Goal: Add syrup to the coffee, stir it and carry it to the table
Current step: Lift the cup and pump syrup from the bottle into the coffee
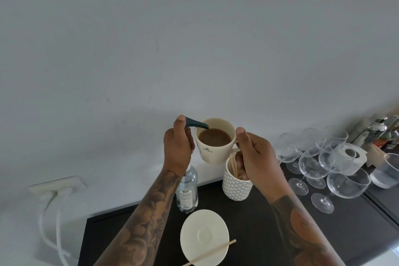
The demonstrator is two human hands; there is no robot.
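cream coffee mug point(212, 143) raised above the dark counter point(269, 222), handle pinched in right hand point(254, 155). left hand point(178, 147) wrapped round syrup bottle point(187, 188), finger pressing teal pump spout point(197, 124) over the rim. saucer point(204, 236) with wooden stirrer point(210, 252) below.

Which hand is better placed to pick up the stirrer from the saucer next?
Left. The right hand holds the raised cup by its handle; the left hand only works the syrup pump, above the stirrer and saucer.

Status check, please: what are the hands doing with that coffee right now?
Left hand on syrup pump, spout over cup. Right hand holds cup aloft by its handle. Stir stick waits on saucer. Nothing blocking.
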